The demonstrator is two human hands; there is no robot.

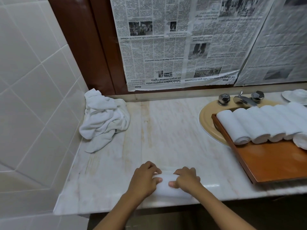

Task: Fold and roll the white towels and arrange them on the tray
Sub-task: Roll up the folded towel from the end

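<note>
A white towel roll [167, 188] lies near the front edge of the marble counter [166, 130]. My left hand [144, 177] grips its left part, fingers curled over the top and thumb on the near side. My right hand [186, 177] grips its right part the same way. On the right, a wooden tray [269, 163] rests partly over the sink and carries a row of several rolled white towels [259, 123]. A heap of loose white towels [104, 118] sits at the back left corner of the counter.
A yellowish sink basin [208, 125] with a chrome tap [244, 99] and two faceted knobs lies under the tray's far end. White dishes [295, 95] stand at the far right. Newspaper sheets [182, 44] cover the wall behind. Tiled wall [33, 80] bounds the left.
</note>
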